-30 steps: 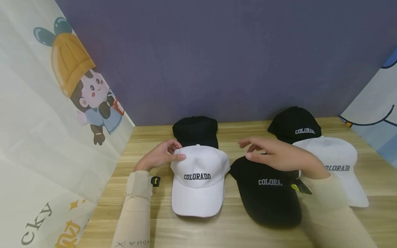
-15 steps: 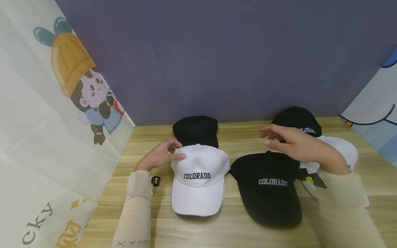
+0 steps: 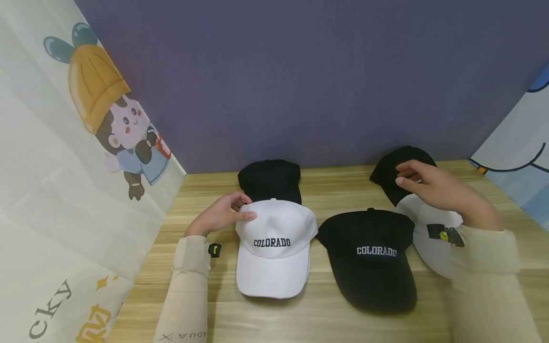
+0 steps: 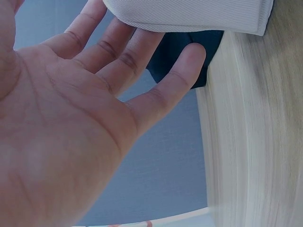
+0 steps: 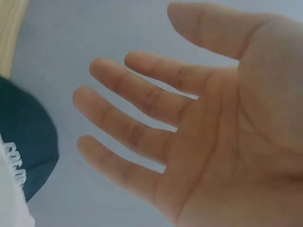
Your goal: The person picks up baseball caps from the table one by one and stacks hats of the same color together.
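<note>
A white baseball cap (image 3: 273, 274) with COLORADO lettering lies brim toward me, its crown overlapping a black baseball cap (image 3: 269, 177) behind. My left hand (image 3: 222, 212) is at the left side of the white crown, thumb over its front edge. In the left wrist view the loosely extended fingers (image 4: 154, 97) reach to the white fabric. Above the right-hand caps hovers my right hand (image 3: 442, 186), relaxed and holding nothing; the right wrist view shows its palm and spread fingers (image 5: 137, 135). Beneath it are a black cap (image 3: 386, 174) and a partly hidden white cap (image 3: 431, 247).
Another black COLORADO cap (image 3: 379, 283) lies front and centre-right, its edge right at the white cap's side. A wood-grain table (image 3: 167, 286) bears them all. A dark panel (image 3: 300, 85) closes the back, and a printed sheet (image 3: 68, 190) hangs at the left.
My right hand has moved right and back, from over the front black cap to over the far right caps. The front black cap's lettering is now uncovered. The left hand stays put.
</note>
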`<state>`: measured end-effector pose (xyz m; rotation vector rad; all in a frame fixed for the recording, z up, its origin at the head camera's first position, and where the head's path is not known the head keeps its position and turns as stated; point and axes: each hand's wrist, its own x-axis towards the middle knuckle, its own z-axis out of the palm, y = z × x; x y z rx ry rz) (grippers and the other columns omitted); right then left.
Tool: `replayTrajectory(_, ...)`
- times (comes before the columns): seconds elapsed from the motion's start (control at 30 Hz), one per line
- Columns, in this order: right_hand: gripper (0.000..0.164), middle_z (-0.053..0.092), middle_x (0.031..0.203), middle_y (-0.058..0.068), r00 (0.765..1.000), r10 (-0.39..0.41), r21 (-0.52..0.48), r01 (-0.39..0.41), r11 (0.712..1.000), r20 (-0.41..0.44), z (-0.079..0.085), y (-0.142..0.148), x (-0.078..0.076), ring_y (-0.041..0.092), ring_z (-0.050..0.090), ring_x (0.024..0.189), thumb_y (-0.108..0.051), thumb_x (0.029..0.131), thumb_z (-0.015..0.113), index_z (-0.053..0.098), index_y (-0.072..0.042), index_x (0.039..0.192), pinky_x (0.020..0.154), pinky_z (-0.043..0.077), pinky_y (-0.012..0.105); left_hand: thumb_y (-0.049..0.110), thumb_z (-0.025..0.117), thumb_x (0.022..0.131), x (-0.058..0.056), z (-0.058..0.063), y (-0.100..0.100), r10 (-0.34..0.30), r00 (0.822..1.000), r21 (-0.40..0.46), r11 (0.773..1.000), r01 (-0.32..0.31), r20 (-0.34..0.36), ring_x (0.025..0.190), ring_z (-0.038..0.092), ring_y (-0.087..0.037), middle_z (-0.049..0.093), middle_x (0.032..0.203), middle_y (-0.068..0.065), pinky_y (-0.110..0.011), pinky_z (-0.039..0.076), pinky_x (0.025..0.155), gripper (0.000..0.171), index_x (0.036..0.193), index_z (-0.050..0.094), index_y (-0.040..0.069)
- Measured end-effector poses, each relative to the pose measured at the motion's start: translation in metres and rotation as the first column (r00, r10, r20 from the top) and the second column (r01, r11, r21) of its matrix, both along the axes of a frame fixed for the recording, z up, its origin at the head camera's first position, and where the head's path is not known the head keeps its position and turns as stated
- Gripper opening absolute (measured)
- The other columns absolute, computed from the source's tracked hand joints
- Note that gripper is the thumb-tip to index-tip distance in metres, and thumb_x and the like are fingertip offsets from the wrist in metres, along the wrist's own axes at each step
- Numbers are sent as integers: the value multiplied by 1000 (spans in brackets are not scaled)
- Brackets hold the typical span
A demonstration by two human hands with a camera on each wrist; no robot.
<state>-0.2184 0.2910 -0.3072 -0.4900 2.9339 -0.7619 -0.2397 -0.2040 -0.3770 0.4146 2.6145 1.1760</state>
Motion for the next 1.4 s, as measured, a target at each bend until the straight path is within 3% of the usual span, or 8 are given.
replayTrajectory(0.23, 58, 49, 128, 32, 992, -126, -14, 126, 992, 21, -11, 24, -9, 48, 49, 115, -39, 103, 37, 38, 7, 136, 88, 43, 59, 46, 78, 77, 1, 1, 0, -1, 1000, 2, 1000, 1, 0, 100, 52, -26, 58, 106, -5, -35, 45, 83, 45, 110, 61, 20)
replayTrajectory(0.53, 56, 50, 125, 37, 976, -216, 29, 217, 976, -13, -18, 48, -13, 51, 50, 109, -36, 102, 38, 42, 11, 131, 80, 45, 57, 47, 78, 76, 0, 1, 0, 1, 1000, -2, 1000, -1, 3, 100, 52, -26, 58, 106, -5, -35, 45, 82, 45, 109, 61, 20)
replayTrajectory(0.63, 52, 52, 122, 38, 973, -228, 31, 229, 973, -37, -21, 54, -15, 51, 52, 106, -34, 102, 41, 46, 11, 128, 72, 49, 46, 47, 78, 76, -1, 1, 0, 1, 1000, -6, 1000, -1, 3, 101, 52, -26, 58, 107, -4, -35, 45, 82, 45, 109, 61, 21)
replayTrajectory(0.7, 52, 52, 123, 38, 973, -229, 32, 230, 973, -28, -23, 58, -16, 51, 52, 106, -34, 102, 41, 46, 11, 128, 71, 48, 45, 47, 78, 76, -1, 0, 0, 0, 1000, -6, 1000, 0, 3, 101, 52, -25, 58, 107, -4, -35, 45, 82, 45, 109, 61, 21)
replayTrajectory(0.97, 72, 46, 130, 36, 958, -277, 80, 271, 959, 73, -36, 75, -20, 51, 47, 112, -55, 98, 33, 40, 8, 133, 82, 42, 59, 48, 77, 76, -1, -1, 0, -6, 1000, 0, 1000, 6, 1, 101, 51, -25, 58, 107, -5, -36, 45, 83, 45, 109, 61, 21)
replayTrajectory(1.2, 62, 45, 126, 40, 958, -282, 66, 279, 958, 50, -48, 90, -23, 54, 45, 110, -42, 101, 39, 40, 14, 130, 85, 39, 63, 50, 77, 76, -1, -1, 1, -6, 1000, -7, 1000, 6, -7, 102, 52, -25, 58, 109, -4, -36, 45, 85, 46, 110, 61, 22)
replayTrajectory(1.4, 62, 43, 128, 40, 953, -299, 81, 295, 952, 54, -55, 103, -23, 56, 42, 113, -40, 101, 39, 37, 14, 133, 87, 37, 63, 49, 77, 76, -2, -2, 0, -3, 1000, -2, 1000, 3, -4, 101, 52, -25, 58, 109, -4, -36, 44, 86, 47, 110, 60, 21)
